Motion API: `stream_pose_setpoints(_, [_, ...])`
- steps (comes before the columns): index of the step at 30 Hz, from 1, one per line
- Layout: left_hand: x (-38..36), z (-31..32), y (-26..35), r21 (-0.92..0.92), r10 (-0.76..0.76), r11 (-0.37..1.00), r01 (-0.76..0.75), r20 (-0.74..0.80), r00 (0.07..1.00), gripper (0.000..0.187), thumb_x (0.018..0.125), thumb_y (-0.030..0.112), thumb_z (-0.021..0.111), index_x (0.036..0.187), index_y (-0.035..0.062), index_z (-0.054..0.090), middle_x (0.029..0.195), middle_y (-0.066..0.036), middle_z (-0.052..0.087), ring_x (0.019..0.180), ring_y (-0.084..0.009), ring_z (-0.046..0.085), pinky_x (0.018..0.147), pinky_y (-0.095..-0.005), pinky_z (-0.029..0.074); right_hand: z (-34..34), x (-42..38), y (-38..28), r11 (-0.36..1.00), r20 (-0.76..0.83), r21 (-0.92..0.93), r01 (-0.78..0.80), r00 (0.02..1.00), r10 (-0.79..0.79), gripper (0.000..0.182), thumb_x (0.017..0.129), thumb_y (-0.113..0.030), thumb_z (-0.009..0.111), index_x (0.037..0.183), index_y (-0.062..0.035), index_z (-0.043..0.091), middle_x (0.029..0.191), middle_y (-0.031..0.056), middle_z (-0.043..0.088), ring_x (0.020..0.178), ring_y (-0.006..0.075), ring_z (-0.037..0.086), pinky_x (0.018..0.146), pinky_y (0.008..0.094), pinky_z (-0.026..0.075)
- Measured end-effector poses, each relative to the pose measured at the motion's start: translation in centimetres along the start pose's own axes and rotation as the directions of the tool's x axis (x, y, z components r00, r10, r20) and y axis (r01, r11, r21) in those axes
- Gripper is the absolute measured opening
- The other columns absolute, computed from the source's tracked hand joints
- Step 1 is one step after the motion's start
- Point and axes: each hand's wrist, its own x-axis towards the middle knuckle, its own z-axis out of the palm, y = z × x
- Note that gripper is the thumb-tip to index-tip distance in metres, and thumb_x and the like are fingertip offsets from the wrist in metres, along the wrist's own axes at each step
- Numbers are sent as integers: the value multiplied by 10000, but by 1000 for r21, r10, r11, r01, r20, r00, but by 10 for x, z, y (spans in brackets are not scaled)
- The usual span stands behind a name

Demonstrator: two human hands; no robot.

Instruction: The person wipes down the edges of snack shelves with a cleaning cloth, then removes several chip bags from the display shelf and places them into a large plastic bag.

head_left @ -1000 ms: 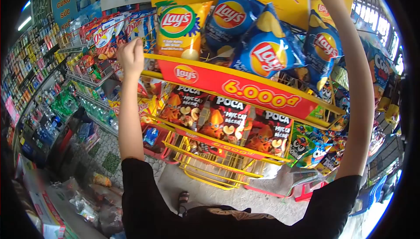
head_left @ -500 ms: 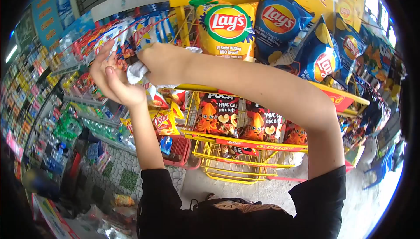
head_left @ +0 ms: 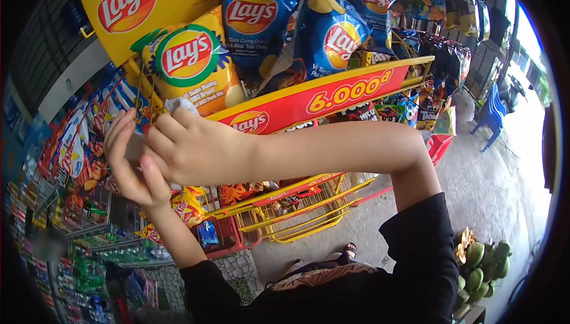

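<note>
My right hand (head_left: 193, 149) reaches across in front of the snack rack, its fingers curled around a crumpled white cloth (head_left: 182, 105). Part of the cloth sticks out above the knuckles, and a greyish-white piece shows between the hands. My left hand (head_left: 135, 167) is beside it on the left, palm turned toward the right hand, with fingers extended and slightly bent. Whether the left palm touches the cloth is hard to see. Just behind the hands stands a yellow Lay's chip bag (head_left: 193, 66).
Blue Lay's bags (head_left: 255, 24) stand along the yellow wire rack (head_left: 297, 220), which carries a red price strip (head_left: 350, 94). Snack shelves fill the left side. At right are a blue plastic chair (head_left: 491, 116) and a pile of green coconuts (head_left: 478, 267) on the ground.
My view has swung to the right, so the rack sits further left and the chair and coconuts show more. My right hand keeps the cloth, and both hands stay close together.
</note>
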Motion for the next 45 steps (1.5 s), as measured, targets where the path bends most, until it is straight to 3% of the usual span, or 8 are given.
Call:
stream_pose_setpoints(6, [-3,-11,1,253,63,963,-91,117,991,375,778,225,330,981,-81,403,980,-194,475,901,-298,467,793,-388,356,-2,4,10,983,-216,180,-31,974,70,180,587,-202,496,670,-42,503,664,53,467,650,185,440,547,278,343])
stream_pose_setpoints(9, [-56,-27,-41,-169,-334,943,288,-474,815,357,767,228,393,958,-71,434,926,-197,497,835,-292,497,734,-370,388,4,43,5,909,-296,408,-89,929,223,155,581,-178,493,653,-49,447,647,48,406,647,180,413,548,276,338])
stream_pose_setpoints(12, [-56,-53,-40,561,-194,715,418,-414,889,356,781,220,364,998,-56,420,958,-191,485,873,-276,479,747,-353,380,21,69,-19,918,-495,396,6,843,208,151,550,-198,503,613,-64,474,646,47,434,652,194,417,544,302,326])
stream_pose_setpoints(27, [-78,-129,-64,304,-240,844,442,-524,817,326,757,206,462,985,-25,438,953,-131,497,865,-237,489,751,-336,382,47,82,-65,867,-254,480,-137,924,287,158,624,-203,478,692,-69,527,751,66,472,715,218,458,607,333,363])
stream_pose_setpoints(29, [-37,-79,-6,-303,-494,869,392,-598,632,288,752,158,477,970,-30,460,941,-134,508,836,-238,503,744,-334,388,14,73,-33,894,-284,436,-105,927,247,141,605,-202,489,668,-84,531,720,42,464,703,203,440,601,314,341])
stream_pose_setpoints(30, [-36,-64,1,575,-84,732,366,-457,886,253,761,99,465,970,-43,469,935,-151,515,841,-238,506,751,-328,385,4,68,-18,906,-245,400,-139,937,251,134,594,-198,495,660,-87,530,711,34,461,698,195,432,604,306,336])
stream_pose_setpoints(36, [-11,-13,24,575,-287,799,176,108,952,305,668,44,479,955,-59,472,907,-194,514,844,-357,483,737,-414,364,6,19,24,685,61,659,-309,931,361,250,549,-147,542,737,-6,458,648,93,479,639,257,484,605,319,384])
stream_pose_setpoints(45, [-9,25,49,369,-329,894,254,157,931,358,716,161,494,990,-55,415,959,-196,482,878,-365,469,748,-414,365,-32,-22,23,971,3,-42,-236,972,237,245,630,-153,484,806,17,481,688,37,493,699,157,449,701,388,355])
